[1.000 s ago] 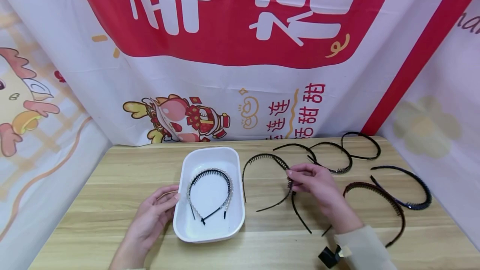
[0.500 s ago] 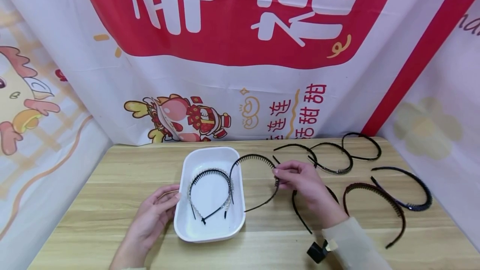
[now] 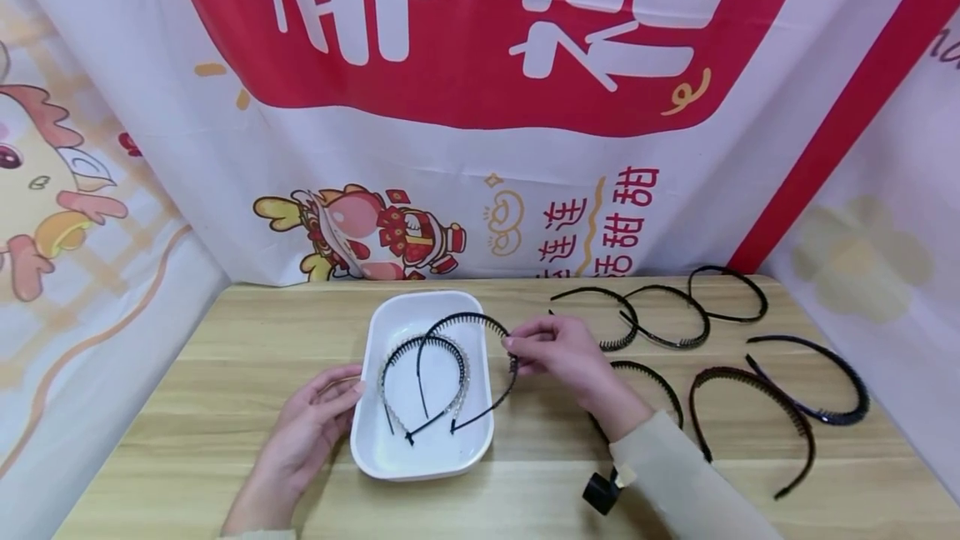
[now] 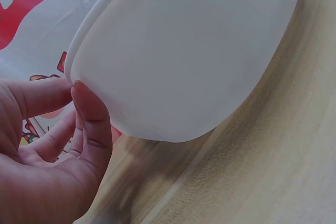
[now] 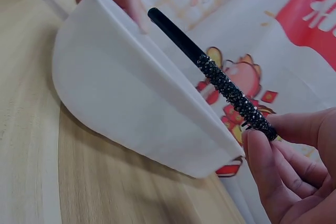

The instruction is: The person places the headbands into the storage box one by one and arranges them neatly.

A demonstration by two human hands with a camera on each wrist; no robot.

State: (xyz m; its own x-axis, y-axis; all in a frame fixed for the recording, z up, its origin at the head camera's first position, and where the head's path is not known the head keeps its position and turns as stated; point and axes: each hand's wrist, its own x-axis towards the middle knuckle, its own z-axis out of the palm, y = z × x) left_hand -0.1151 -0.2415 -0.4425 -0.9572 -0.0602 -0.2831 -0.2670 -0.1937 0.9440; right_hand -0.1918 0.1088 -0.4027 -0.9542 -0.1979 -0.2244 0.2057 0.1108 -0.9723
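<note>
My left hand (image 3: pixel 318 415) pinches the left rim of a white plastic tub (image 4: pixel 184 51) between thumb and fingers. The tub is tilted slightly in the wrist views. Inside it lie a black toothed headband (image 3: pixel 386 383) and a clear beaded headband (image 3: pixel 467 373), overlapping. Over the tub's right side, my right hand (image 3: pixel 558 357) holds another black toothed headband (image 5: pixel 228 88) between thumb and forefinger. Its outer face glitters with dark stones, and its smooth black end points toward the tub. In the head view its ends overlap the tub's interior.
On the wooden table (image 3: pixel 225 407) to the right lie several headbands: black ones along the back (image 3: pixel 667 287), a dark blue one (image 3: pixel 847 373), a brown one (image 3: pixel 801 415), and a black one (image 3: pixel 663 382) partly behind my right arm. A printed cloth (image 3: pixel 480 123) hangs behind.
My right hand has carried the black headband leftward from the table until it overlaps the tub's interior. My left hand keeps its grip on the rim.
</note>
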